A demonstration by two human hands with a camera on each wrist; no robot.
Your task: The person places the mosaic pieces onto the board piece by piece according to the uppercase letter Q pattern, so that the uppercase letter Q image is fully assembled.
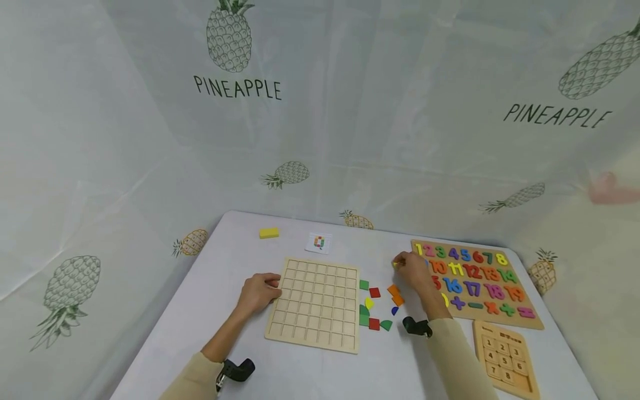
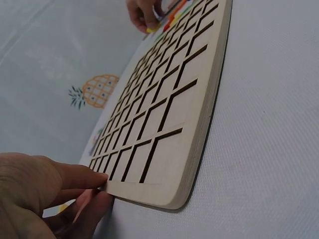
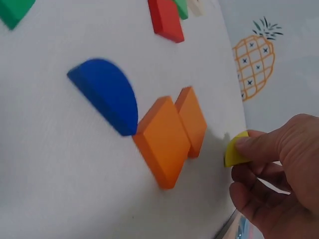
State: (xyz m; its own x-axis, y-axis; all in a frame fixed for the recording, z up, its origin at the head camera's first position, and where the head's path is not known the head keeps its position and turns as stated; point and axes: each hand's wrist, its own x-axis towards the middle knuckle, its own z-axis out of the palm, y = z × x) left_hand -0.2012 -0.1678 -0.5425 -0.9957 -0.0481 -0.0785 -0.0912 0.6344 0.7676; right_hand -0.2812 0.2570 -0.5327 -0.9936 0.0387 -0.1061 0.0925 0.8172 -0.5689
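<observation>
A light wooden grid board (image 1: pixel 312 304) lies flat on the table. At its left edge, my left hand (image 1: pixel 257 293) grips the rim; in the left wrist view, fingertips of that hand (image 2: pixel 55 191) meet the board's edge above and below. My right hand (image 1: pixel 414 270) is beyond the board's right side, pinching a small yellow piece with a rounded edge (image 3: pixel 236 149) between thumb and fingers. Near it lie two orange diamond pieces (image 3: pixel 163 142) and a blue half-round piece (image 3: pixel 107 94). Red squares (image 1: pixel 374 292), green pieces (image 1: pixel 364 284) and another yellow piece (image 1: pixel 369 303) lie along the board's right side.
A number puzzle board (image 1: pixel 500 318) sits at the right, partly behind my right forearm. In front of it lies a wooden number-tile tray (image 1: pixel 531 383). A yellow block (image 1: pixel 269 233) and a pattern card (image 1: pixel 311 243) lie toward the back edge.
</observation>
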